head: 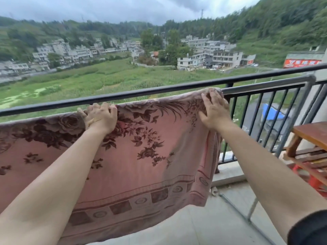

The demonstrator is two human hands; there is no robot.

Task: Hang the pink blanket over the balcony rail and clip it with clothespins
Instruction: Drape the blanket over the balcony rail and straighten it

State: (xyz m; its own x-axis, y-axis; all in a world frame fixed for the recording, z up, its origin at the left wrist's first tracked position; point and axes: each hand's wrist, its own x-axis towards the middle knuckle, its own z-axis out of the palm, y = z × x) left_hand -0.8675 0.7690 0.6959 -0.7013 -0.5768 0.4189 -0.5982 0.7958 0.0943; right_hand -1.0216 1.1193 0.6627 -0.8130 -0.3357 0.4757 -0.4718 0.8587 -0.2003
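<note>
The pink blanket (pixel 141 156) with dark red flowers and a patterned border hangs over a grey metal rail (pixel 265 86) on the balcony, draping down toward the floor. My left hand (pixel 100 117) grips the blanket's top fold over the rail, fingers curled, with a pale clothespin-like object partly hidden in the palm. My right hand (pixel 215 110) lies flat with fingers spread on the blanket's top right corner, pressing it against the rail. The black balcony rail (pixel 159 91) runs just behind the blanket's top edge.
Black balusters (pixel 265 117) fill the railing to the right of the blanket. A wooden table or stool (pixel 313 133) stands at the right edge, with red items below. Grey tiled floor (pixel 212 227) lies underneath. Beyond the rail are fields and buildings far below.
</note>
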